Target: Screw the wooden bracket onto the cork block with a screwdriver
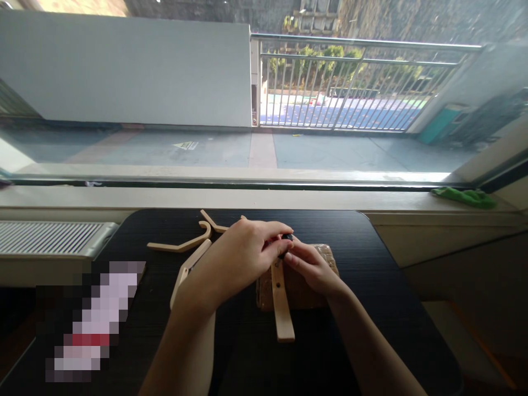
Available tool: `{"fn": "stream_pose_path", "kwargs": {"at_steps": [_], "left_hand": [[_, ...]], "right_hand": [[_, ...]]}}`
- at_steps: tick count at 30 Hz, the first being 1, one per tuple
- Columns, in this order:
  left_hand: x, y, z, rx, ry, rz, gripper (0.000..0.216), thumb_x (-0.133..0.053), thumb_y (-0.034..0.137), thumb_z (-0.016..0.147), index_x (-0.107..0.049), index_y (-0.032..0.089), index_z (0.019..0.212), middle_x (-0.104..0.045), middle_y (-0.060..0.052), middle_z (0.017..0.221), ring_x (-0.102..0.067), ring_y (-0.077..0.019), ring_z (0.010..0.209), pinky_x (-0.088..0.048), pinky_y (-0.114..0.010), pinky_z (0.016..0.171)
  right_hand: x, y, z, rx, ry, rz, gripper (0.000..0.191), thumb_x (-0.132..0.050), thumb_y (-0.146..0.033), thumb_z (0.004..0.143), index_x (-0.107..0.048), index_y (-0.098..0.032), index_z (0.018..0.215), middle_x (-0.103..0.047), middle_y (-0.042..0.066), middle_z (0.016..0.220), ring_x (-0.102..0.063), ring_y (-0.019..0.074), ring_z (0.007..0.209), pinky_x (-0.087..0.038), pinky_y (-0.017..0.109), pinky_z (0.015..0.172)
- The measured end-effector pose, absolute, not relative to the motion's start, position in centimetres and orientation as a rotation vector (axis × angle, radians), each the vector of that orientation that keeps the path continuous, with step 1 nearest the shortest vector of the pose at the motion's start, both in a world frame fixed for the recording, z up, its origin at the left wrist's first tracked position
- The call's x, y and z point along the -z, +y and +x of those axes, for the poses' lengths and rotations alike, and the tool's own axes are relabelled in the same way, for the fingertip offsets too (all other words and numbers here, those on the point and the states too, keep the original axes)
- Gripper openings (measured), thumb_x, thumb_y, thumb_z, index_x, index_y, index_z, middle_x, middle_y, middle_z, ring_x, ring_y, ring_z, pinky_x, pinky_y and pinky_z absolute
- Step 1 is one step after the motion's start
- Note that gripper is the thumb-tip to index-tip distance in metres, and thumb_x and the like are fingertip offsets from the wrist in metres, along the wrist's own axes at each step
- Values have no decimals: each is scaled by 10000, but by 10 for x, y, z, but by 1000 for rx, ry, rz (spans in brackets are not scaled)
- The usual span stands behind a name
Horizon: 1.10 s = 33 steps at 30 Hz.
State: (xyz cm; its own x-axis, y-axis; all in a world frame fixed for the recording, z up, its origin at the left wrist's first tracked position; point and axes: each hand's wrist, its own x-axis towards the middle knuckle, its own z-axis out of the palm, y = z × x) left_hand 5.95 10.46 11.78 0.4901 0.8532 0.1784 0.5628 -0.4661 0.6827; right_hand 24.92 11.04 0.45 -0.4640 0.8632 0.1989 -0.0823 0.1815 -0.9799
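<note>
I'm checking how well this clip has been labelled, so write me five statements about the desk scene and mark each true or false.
1. The left hand pinches a small black piece. True.
2. The green cloth lies on the table. False: it lies on the window sill.
3. The near end of the wooden strip sticks out past the brown block. True.
4. The right hand rests on the window sill. False: its fingertips are close by the black piece, over the brown block.
5. The other wooden pieces lie left of the wooden strip. True.
</note>
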Motion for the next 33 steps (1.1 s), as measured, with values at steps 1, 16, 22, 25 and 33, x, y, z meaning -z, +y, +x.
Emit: {"fn": "stream_pose_path", "kwargs": {"at_steps": [1, 16, 22, 25, 33], "left_hand": [[-118, 104, 59, -692, 1162, 2190, 240, -548, 288, 939, -727, 266, 1096, -772, -6, 1029, -712, -180, 929, -519, -257, 830], [-122, 103, 58, -595, 1066, 2141, 281, -454, 244, 971, -710, 253, 1087, -758, -3, 1020, -694, -167, 912, -503, -233, 811], [-123, 101, 63, -613, 1118, 2128, 233, -545, 319, 929, -719, 240, 1063, -759, -11, 925, -689, -170, 817, -498, -235, 733], [-123, 100, 66, -643, 1142, 2147, 230, -532, 292, 927, -731, 218, 1016, -751, -25, 854, -677, -165, 759, -489, -237, 693], [-124, 100, 67, -622, 1121, 2164, 248, -486, 238, 934, -729, 194, 955, -714, -9, 742, -619, -123, 635, -430, -217, 589]], "right_hand": [[-5, 110, 249, -1419, -1603, -764, 281, -609, -427, 922, -689, -230, 1105, -589, 80, 1243, -513, 251, 1235, -390, 408, 1061], [-15, 110, 247, -1292, -1720, -774, 302, -577, -462, 932, -722, -196, 940, -604, 81, 1167, -540, 243, 1157, -409, 377, 1028], [-10, 110, 247, -1368, -1640, -772, 320, -603, -497, 907, -714, -200, 948, -616, 67, 1093, -570, 226, 1074, -467, 360, 948], [-9, 110, 247, -1378, -1621, -764, 312, -612, -492, 902, -713, -215, 1004, -607, 72, 1151, -572, 234, 1103, -470, 367, 958], [-12, 110, 246, -1438, -1591, -734, 327, -624, -492, 892, -696, -212, 1043, -605, 82, 1179, -573, 247, 1141, -479, 372, 965]]}}
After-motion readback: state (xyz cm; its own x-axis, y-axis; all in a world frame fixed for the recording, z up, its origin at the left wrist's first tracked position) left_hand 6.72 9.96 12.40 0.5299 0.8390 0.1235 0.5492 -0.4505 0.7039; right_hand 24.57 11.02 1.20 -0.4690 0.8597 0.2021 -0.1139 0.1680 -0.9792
